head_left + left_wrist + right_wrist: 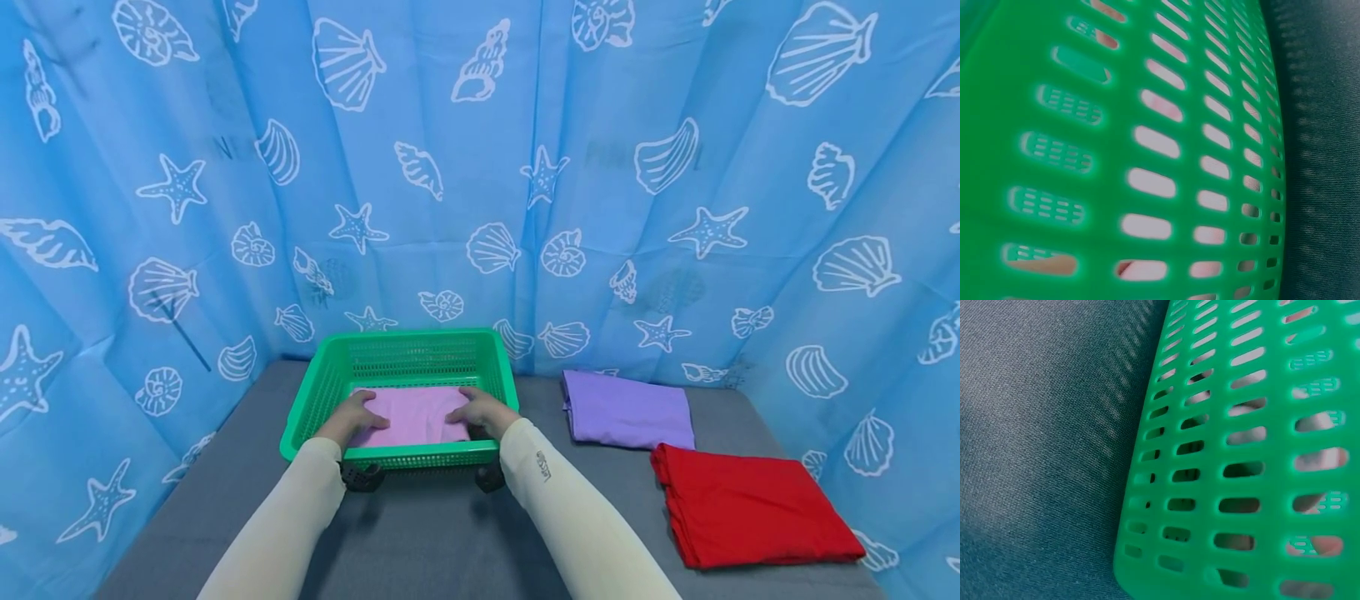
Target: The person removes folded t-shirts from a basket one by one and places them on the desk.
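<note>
A folded pink cloth (417, 413) lies low inside a green plastic basket (420, 452). My left hand (352, 417) reaches over the near rim and holds the cloth's left side, thumb on top. On the opposite side my right hand (483, 410) grips the cloth, its thumb also over the top face. The fingers beneath the cloth are hidden. In the left wrist view, the slotted basket wall (1116, 150) fills most of the picture, with pale pink cloth (1151, 182) showing through the slots. The right wrist view shows the basket wall (1210, 459) from outside too.
Right of the basket lies a folded purple cloth (630, 410) on the grey tabletop (427, 542). A folded red cloth (757, 508) sits nearer, at the right, meeting the purple one's corner. A blue curtain (480, 183) with white shells hangs behind and along both sides.
</note>
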A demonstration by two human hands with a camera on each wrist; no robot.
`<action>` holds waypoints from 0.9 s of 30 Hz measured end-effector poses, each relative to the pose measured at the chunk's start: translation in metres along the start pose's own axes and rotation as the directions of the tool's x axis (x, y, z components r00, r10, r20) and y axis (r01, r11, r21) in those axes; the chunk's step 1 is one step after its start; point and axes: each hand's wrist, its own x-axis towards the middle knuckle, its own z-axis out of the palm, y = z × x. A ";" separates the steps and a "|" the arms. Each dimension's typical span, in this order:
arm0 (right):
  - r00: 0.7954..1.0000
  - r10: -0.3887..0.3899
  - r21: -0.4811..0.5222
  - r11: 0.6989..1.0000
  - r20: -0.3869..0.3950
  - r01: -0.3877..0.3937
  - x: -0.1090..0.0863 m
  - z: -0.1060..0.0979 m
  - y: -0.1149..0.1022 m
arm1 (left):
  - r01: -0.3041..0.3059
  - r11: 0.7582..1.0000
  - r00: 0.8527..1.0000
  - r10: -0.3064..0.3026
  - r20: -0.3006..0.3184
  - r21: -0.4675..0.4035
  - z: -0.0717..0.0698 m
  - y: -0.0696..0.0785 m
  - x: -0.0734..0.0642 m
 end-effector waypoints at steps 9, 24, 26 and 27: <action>0.999 -0.041 -0.027 0.999 0.026 0.042 -0.002 0.000 0.000 | -0.010 1.000 1.000 0.010 -0.011 0.013 0.000 0.001 -0.002; 0.998 -0.045 -0.102 0.994 0.036 0.049 0.003 0.001 -0.003 | -0.021 1.000 1.000 0.021 -0.005 0.012 0.001 0.001 0.002; 0.999 -0.032 -0.089 0.995 0.044 0.036 0.001 0.001 -0.003 | -0.028 0.999 1.000 0.028 -0.003 0.016 0.001 0.000 0.002; 0.998 -0.028 -0.082 0.996 0.048 0.032 0.001 0.001 -0.003 | -0.032 0.999 0.999 0.032 -0.003 0.017 0.001 0.000 0.002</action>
